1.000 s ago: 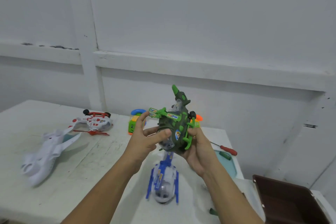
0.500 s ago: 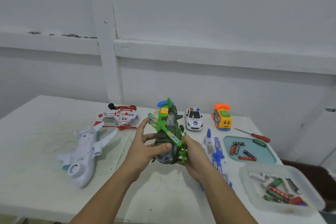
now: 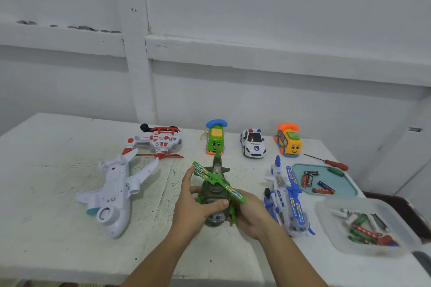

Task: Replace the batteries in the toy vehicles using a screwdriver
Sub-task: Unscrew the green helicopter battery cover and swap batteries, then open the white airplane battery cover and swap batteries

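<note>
- Hands: left hand (image 3: 193,212) and right hand (image 3: 250,214) both clasp the green helicopter (image 3: 215,191), rotor-up, low over the table (image 3: 58,228), near its middle; whether it touches is unclear.
- Likely next: roll it belly-up to expose the battery cover, with fingers off the thin rotor blades.
- One hand should cradle the body while the other reaches far right for the red screwdriver (image 3: 331,163) behind the teal tray (image 3: 345,184).

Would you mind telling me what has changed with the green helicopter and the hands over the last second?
The left hand and right hand have lowered the green helicopter from tail-up in the air to low over the table, rotor on top, tail pointing away. Both still hold it; nothing was let go. The other toys and the screwdriver lie as before.
</note>
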Demonstrator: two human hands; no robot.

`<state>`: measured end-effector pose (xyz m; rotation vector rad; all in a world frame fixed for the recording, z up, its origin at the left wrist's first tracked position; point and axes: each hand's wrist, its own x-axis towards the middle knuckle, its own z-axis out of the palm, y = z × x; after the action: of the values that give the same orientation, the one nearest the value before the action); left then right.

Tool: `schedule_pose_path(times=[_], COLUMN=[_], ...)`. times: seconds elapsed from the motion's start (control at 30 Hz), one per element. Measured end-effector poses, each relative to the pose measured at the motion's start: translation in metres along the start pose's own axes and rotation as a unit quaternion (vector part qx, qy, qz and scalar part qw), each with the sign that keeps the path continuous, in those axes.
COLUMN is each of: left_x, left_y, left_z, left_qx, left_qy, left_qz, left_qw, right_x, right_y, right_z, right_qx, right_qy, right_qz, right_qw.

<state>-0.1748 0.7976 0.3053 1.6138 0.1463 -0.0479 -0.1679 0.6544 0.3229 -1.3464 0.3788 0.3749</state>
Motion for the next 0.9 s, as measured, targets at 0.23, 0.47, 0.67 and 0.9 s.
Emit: schedule_pose_path(times=[0.23,0.47,0.67,0.9], left_x=[0.002,-0.002,-0.01,-0.026], left_y=[-0.003,0.0,0.013,0.038], left_z=[0.001,0.0,-0.012,-0.069], left_qx=[0.015,0.026,0.049,0.159], left_qy=[0.009,-0.004,0.003,0.179], left_qz=[0.008,0.004,0.001,0.128], left_qw=[1.0,1.0,0.999,0.962], right_x=[0.005,0.004,-0.008,-0.018], right_y=[0.002,-0.017,-0.051,-0.057], right_z=[-0.007,-0.017,-0.004,0.063], right_qx=[-0.03,-0.065,-0.214,-0.403], right_qy=[-0.003,0.075,0.126,0.163], right_qz=[-0.014,0.033,-0.099,-0.351], right_qw=[0.999,0.994,0.964,0.83])
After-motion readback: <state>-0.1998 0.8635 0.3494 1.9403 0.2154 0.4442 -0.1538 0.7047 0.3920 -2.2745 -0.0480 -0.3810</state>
